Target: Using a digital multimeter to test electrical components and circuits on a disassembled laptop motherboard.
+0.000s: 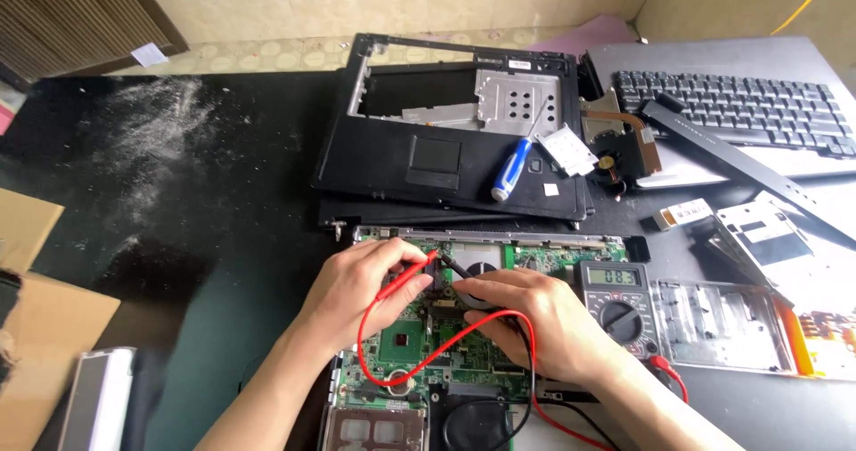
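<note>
Seated at a black table (223,201), you bend over an opened laptop base whose green motherboard (419,344) lies bare between your forearms. Your left hand (361,295) has its grip closed on the red multimeter probe (406,279), pinched between thumb and fingertips, its tip pointing down at the upper part of the board. Your right hand (530,317) lies palm-down just beside it, fingers curled together over the black probe (456,267), whose tip meets the board close to the red one. A red lead (419,362) loops from the left hand across the motherboard and under the right wrist. Just to the right of that hand sits a grey digital multimeter (615,304), its display lit and its dial showing, touching the edge of the laptop base. Beyond the board lies a black laptop palmrest cover (446,139) with its keyboard bay empty, and a blue-and-white screwdriver (515,166) rests on it. Farther right are a copper heatsink with fan (620,143), a removed black keyboard (731,103) on a silver panel, and a clear plastic tray (722,326). White dust (160,139) streaks the table at upper left, and brown cardboard (36,317) sits at the left edge.
</note>
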